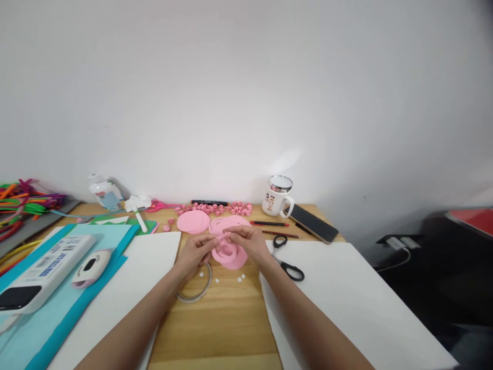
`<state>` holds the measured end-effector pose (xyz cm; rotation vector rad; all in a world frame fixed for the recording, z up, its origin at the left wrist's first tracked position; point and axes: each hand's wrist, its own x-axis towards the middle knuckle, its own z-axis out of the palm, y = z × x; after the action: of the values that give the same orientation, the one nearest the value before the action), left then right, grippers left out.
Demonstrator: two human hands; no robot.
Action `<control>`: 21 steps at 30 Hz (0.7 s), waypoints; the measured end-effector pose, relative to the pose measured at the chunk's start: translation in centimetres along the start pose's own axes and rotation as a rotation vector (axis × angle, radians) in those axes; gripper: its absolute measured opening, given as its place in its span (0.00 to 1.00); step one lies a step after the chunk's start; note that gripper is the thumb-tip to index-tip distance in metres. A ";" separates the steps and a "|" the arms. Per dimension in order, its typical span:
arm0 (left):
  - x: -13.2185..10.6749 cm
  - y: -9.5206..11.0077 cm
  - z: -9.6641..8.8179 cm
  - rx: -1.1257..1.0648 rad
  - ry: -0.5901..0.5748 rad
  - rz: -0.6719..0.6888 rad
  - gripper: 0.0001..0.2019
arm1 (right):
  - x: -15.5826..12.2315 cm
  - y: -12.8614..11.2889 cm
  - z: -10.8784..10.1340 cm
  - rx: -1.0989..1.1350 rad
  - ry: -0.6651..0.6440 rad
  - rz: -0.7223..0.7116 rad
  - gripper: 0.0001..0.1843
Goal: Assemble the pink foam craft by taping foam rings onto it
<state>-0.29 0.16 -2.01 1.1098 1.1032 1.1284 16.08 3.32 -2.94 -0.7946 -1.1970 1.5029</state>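
My left hand (195,252) and my right hand (249,241) meet over the wooden table, fingertips pinched together. Between them is a pink paper spiral (234,260), cut as a curling strip, and both hands grip its upper part. Its loops hang below the fingers; the pinched end is mostly hidden. Behind the hands lie a stack of pink paper circles (193,222) and more pink cut paper (241,221). A roll of tape (209,281) rests beside my left hand, with several small white bits (239,279) near it. Black-handled scissors (292,272) lie by my right forearm.
Rolled pink paper pieces (241,208) sit along the wall near a white mug (274,200). Right of it lies a phone (316,223); pens (269,223) are closer. White sheets (346,288) flank the hands. A power bank-like device (57,267), bottle (106,192) and pipe cleaners (26,200) stand left.
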 end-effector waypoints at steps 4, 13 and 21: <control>0.0 0.1 0.1 0.019 -0.003 -0.004 0.14 | 0.1 0.3 0.0 0.046 0.021 0.002 0.11; 0.0 0.1 0.1 0.017 -0.027 0.004 0.14 | -0.1 0.0 0.2 -0.041 0.038 -0.008 0.09; 0.0 -0.1 0.0 0.008 -0.008 -0.005 0.14 | -0.1 0.1 0.2 -0.003 0.022 -0.003 0.11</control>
<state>-0.29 0.19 -2.06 1.1166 1.1051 1.1155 15.85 3.14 -2.98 -0.8095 -1.1837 1.4867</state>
